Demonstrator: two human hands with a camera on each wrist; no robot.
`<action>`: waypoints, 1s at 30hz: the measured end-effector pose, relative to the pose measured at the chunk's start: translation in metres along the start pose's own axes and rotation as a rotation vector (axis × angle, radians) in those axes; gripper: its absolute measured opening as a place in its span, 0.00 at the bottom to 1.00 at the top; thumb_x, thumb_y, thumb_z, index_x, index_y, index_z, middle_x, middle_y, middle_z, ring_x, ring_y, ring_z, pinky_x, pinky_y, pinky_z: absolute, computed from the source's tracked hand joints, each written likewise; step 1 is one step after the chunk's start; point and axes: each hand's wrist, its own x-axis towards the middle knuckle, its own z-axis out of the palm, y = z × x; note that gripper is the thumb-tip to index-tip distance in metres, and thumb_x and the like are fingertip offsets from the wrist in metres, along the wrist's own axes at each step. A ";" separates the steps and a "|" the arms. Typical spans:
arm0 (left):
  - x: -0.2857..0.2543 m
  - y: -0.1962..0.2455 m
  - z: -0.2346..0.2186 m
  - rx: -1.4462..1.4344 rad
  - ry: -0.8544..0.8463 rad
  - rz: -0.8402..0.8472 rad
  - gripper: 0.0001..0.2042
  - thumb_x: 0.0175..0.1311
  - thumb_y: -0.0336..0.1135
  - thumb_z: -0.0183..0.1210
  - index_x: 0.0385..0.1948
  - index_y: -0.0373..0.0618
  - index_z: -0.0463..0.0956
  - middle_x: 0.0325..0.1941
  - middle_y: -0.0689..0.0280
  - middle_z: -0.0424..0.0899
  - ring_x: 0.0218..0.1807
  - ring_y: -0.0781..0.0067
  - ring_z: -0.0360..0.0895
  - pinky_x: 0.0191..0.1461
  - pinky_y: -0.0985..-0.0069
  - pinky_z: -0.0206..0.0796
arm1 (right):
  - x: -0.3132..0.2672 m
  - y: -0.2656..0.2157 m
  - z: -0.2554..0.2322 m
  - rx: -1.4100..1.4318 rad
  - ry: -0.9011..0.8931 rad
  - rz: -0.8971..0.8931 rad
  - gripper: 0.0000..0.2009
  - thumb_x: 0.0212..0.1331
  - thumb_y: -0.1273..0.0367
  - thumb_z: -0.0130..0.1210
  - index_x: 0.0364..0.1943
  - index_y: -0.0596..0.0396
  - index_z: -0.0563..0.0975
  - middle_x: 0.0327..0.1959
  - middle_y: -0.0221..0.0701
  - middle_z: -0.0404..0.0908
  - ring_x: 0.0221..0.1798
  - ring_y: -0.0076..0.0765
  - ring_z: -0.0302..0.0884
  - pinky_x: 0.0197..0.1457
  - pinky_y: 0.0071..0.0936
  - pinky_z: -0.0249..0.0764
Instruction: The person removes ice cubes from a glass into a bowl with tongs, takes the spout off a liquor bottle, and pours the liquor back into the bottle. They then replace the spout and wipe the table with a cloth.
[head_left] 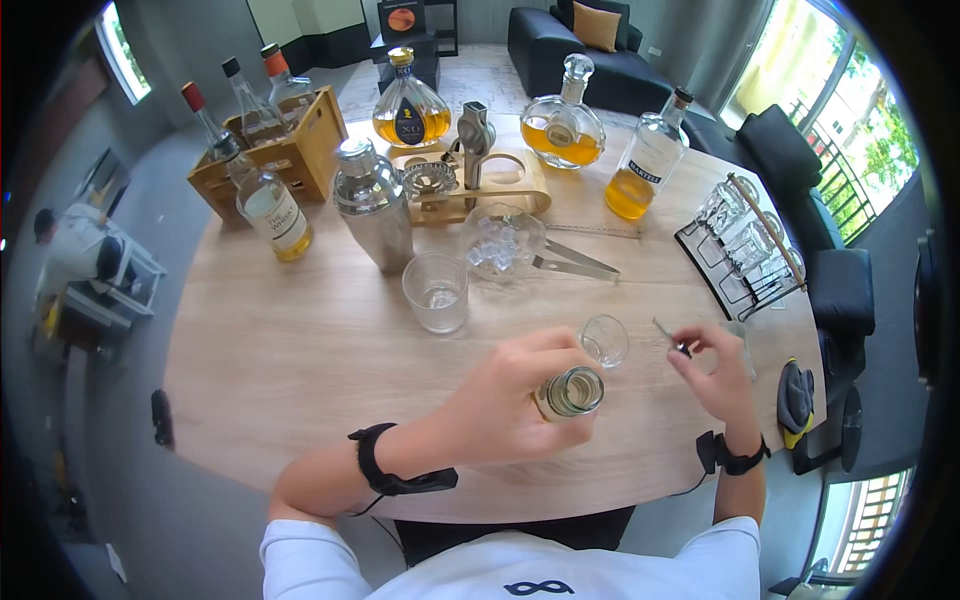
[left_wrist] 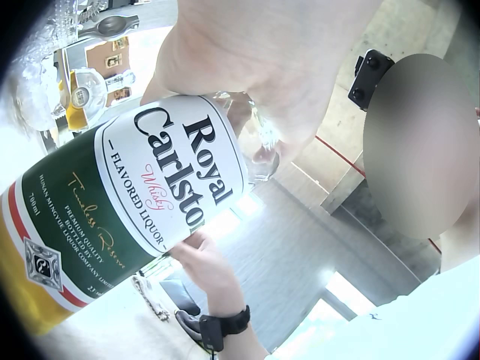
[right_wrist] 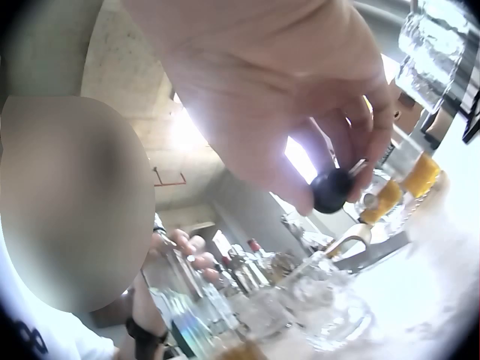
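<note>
My left hand (head_left: 520,400) grips an uncapped bottle (head_left: 574,391) by its upper part. In the left wrist view that bottle (left_wrist: 127,202) shows a white and green "Royal Carlston" label and amber liquid low inside. My right hand (head_left: 716,372) pinches a small dark round cap (head_left: 684,350) with a metal piece beside it; the cap (right_wrist: 332,190) shows larger in the right wrist view. An empty-looking small glass (head_left: 604,342) stands between the hands. A larger tumbler (head_left: 436,294) is on the table to the left.
Behind are a steel shaker (head_left: 373,205), an ice bowl (head_left: 502,242), tongs (head_left: 575,264), a wooden rack (head_left: 520,205) and several liquor bottles. A glass holder (head_left: 745,250) stands at right, a wooden crate (head_left: 320,150) at back left. A grey and yellow item (head_left: 796,400) lies near the right edge.
</note>
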 end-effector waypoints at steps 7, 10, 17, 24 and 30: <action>0.001 0.001 0.001 -0.007 -0.012 -0.021 0.10 0.63 0.32 0.69 0.44 0.42 0.86 0.41 0.59 0.86 0.39 0.64 0.85 0.46 0.71 0.76 | 0.025 -0.091 -0.021 1.024 0.089 -0.234 0.18 0.58 0.71 0.77 0.48 0.60 0.80 0.48 0.42 0.90 0.55 0.33 0.87 0.62 0.32 0.81; 0.000 0.003 0.002 -0.016 -0.001 -0.072 0.10 0.60 0.31 0.70 0.42 0.40 0.85 0.40 0.60 0.83 0.39 0.62 0.84 0.45 0.69 0.74 | 0.026 -0.131 -0.008 1.260 0.051 -0.304 0.20 0.56 0.71 0.78 0.47 0.59 0.78 0.49 0.48 0.89 0.60 0.39 0.87 0.66 0.36 0.81; -0.003 0.003 0.003 -0.167 0.017 -0.084 0.14 0.58 0.31 0.72 0.45 0.39 0.85 0.47 0.56 0.85 0.46 0.56 0.85 0.49 0.65 0.76 | 0.030 -0.159 0.020 1.173 -0.094 -0.482 0.20 0.51 0.73 0.79 0.44 0.55 0.79 0.50 0.50 0.89 0.52 0.36 0.86 0.56 0.30 0.81; -0.001 0.002 0.005 -0.224 0.052 -0.148 0.17 0.54 0.30 0.74 0.46 0.40 0.84 0.48 0.58 0.85 0.48 0.57 0.85 0.51 0.65 0.76 | 0.027 -0.163 0.023 1.173 -0.104 -0.366 0.14 0.54 0.74 0.74 0.40 0.54 0.79 0.46 0.44 0.89 0.52 0.37 0.84 0.59 0.33 0.78; -0.001 0.005 0.006 -0.271 0.038 -0.166 0.16 0.53 0.29 0.73 0.44 0.40 0.83 0.45 0.59 0.84 0.45 0.58 0.84 0.48 0.66 0.76 | 0.033 -0.153 0.026 0.983 -0.113 -0.524 0.12 0.55 0.71 0.72 0.39 0.54 0.80 0.45 0.41 0.89 0.53 0.41 0.80 0.61 0.39 0.75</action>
